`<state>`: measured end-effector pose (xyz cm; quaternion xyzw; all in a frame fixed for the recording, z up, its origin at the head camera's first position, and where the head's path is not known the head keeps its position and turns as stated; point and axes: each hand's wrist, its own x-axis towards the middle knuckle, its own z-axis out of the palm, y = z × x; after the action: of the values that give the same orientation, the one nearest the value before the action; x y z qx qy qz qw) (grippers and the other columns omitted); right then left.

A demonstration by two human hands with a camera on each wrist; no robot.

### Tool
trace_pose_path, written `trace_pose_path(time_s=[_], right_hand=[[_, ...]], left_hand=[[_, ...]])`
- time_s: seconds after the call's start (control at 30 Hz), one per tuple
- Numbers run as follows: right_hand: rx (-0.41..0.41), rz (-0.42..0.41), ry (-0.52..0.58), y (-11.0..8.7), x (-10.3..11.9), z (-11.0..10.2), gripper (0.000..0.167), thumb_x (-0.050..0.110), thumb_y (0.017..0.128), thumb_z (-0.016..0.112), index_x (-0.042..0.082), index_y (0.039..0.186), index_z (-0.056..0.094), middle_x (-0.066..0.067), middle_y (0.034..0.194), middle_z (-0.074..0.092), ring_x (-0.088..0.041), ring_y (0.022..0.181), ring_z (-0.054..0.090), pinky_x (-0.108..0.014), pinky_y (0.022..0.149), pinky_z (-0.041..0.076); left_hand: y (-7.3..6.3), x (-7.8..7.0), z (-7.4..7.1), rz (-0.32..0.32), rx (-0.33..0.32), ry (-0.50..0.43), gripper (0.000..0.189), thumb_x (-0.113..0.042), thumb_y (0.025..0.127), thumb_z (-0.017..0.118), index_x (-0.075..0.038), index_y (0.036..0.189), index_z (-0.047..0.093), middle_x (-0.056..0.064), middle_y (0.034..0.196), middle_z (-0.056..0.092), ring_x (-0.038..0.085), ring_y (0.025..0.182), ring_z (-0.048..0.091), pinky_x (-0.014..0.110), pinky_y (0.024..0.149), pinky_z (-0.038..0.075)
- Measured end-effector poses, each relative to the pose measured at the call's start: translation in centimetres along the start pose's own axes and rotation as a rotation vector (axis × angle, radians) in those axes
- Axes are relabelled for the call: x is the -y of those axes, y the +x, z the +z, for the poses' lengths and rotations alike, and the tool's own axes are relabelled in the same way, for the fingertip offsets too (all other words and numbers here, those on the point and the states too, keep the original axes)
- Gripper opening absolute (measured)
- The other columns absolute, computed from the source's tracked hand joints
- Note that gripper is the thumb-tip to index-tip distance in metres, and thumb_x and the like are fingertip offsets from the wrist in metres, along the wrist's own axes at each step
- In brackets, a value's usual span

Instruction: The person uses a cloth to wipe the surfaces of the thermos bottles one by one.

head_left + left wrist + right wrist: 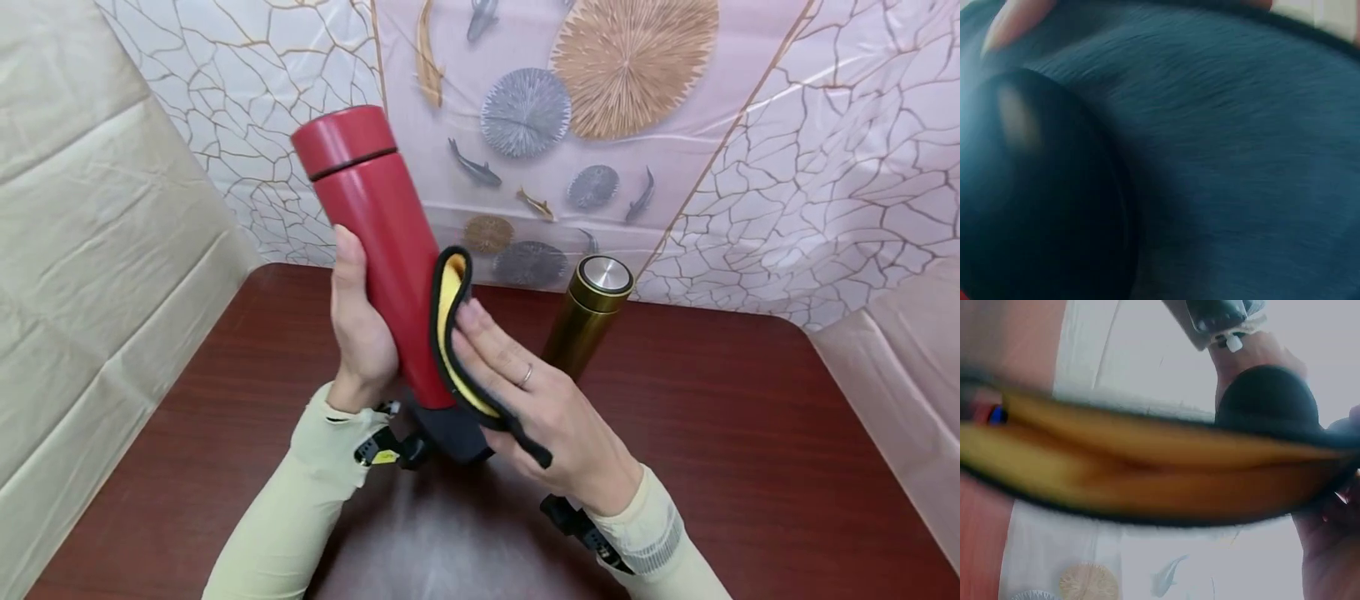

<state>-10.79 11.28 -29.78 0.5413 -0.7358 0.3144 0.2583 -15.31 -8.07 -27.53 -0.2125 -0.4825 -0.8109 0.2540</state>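
Observation:
My left hand (363, 333) grips a red thermos bottle (375, 217) around its lower body. The bottle is held up at a slant, its lid at the upper left. Against its lower right side my right hand (547, 400) holds a folded cloth (452, 358), yellow inside with black edging. The fingers lie along the cloth's outer face. In the left wrist view the cloth's blue-grey face (1241, 144) fills much of the picture, beside the bottle's dark round base (1047, 200). The right wrist view shows the cloth's yellow fold (1147, 469), blurred, across the middle.
A gold-green thermos bottle (581, 325) with a silver-topped lid stands behind my right hand on the dark red-brown table (750, 450). Patterned sheeting (300, 92) hangs behind the table, and pale cloth (97, 275) lines the left side.

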Motion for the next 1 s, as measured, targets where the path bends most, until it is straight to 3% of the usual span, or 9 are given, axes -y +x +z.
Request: trace_pose_path(time_s=[0.27,0.33,0.4,0.47,0.57,0.67,0.77,0.9,1.0], right_hand=[[0.130,-0.019,-0.078,-0.1,0.9,-0.2,0.079,0.002,0.076,0.071,-0.004,0.150,0.045,-0.020,0.161,0.039,-0.037,0.152,0.035,-0.033,0.124,0.033],[0.121,-0.015,-0.099,0.0,1.0,-0.2,0.078,0.003,0.079,0.070,-0.005,0.151,0.043,-0.021,0.163,0.036,-0.037,0.153,0.033,-0.033,0.125,0.032],[0.081,-0.012,-0.116,0.1,1.0,-0.2,0.067,0.009,0.090,0.065,-0.006,0.151,0.041,-0.021,0.164,0.033,-0.038,0.154,0.031,-0.034,0.126,0.030],[0.006,-0.009,-0.130,0.3,1.0,-0.2,0.057,0.017,0.100,0.056,-0.008,0.150,0.041,-0.021,0.164,0.032,-0.039,0.154,0.029,-0.036,0.127,0.028],[-0.148,0.031,-0.129,0.4,1.1,-0.4,0.054,0.026,0.109,0.045,-0.009,0.149,0.043,-0.019,0.165,0.031,-0.040,0.155,0.025,-0.043,0.128,0.025],[-0.296,0.101,-0.066,0.4,1.3,-1.1,0.052,0.025,0.109,0.046,-0.010,0.148,0.043,-0.018,0.165,0.031,-0.042,0.156,0.021,-0.051,0.128,0.021],[-0.377,0.171,0.003,0.4,1.4,-2.1,0.054,0.025,0.109,0.047,-0.008,0.150,0.040,-0.017,0.166,0.029,-0.043,0.157,0.016,-0.054,0.129,0.016],[-0.413,0.202,0.082,0.3,1.2,-3.0,0.055,0.022,0.108,0.048,-0.007,0.153,0.036,-0.018,0.168,0.025,-0.044,0.158,0.010,-0.055,0.129,0.010],[-0.404,0.196,0.093,0.3,1.2,-3.0,0.055,0.022,0.108,0.048,-0.009,0.152,0.035,-0.022,0.167,0.024,-0.045,0.157,0.011,-0.055,0.129,0.011]], left_hand=[[0.8,-0.9,-1.0,-0.014,-0.107,-0.037,0.053,-0.055,0.098,0.053,-0.011,0.126,0.052,0.004,0.100,0.061,0.014,0.084,0.063,0.032,0.079,0.056],[0.5,-0.7,-0.5,-0.033,-0.106,-0.038,0.055,-0.058,0.098,0.052,-0.012,0.127,0.052,0.002,0.100,0.061,0.014,0.085,0.062,0.030,0.081,0.054],[0.0,-0.2,0.3,-0.049,-0.088,-0.018,0.058,-0.062,0.098,0.051,-0.012,0.127,0.054,0.000,0.101,0.062,0.013,0.088,0.062,0.029,0.084,0.053],[-0.8,0.5,1.2,-0.072,-0.036,0.018,0.065,-0.067,0.097,0.049,-0.010,0.128,0.055,-0.001,0.104,0.064,0.013,0.093,0.062,0.028,0.089,0.051],[-2.5,1.9,2.7,-0.068,0.102,0.143,0.076,-0.069,0.099,0.042,-0.002,0.130,0.054,0.002,0.113,0.065,0.012,0.102,0.062,0.029,0.098,0.050],[-4.1,3.3,4.0,-0.045,0.272,0.237,0.079,-0.067,0.103,0.034,0.001,0.141,0.047,0.009,0.129,0.061,0.014,0.119,0.058,0.033,0.111,0.044],[-5.4,4.3,4.8,-0.064,0.401,0.217,0.076,-0.065,0.104,0.033,-0.001,0.146,0.040,0.017,0.132,0.058,0.020,0.123,0.057,0.036,0.110,0.046],[-6.2,4.6,5.1,-0.121,0.449,0.186,0.076,-0.068,0.101,0.037,-0.001,0.137,0.041,0.018,0.114,0.061,0.022,0.106,0.063,0.034,0.092,0.055],[-5.8,4.3,5.0,-0.116,0.434,0.202,0.081,-0.071,0.099,0.037,0.000,0.137,0.041,0.017,0.114,0.062,0.022,0.106,0.063,0.035,0.091,0.055]])
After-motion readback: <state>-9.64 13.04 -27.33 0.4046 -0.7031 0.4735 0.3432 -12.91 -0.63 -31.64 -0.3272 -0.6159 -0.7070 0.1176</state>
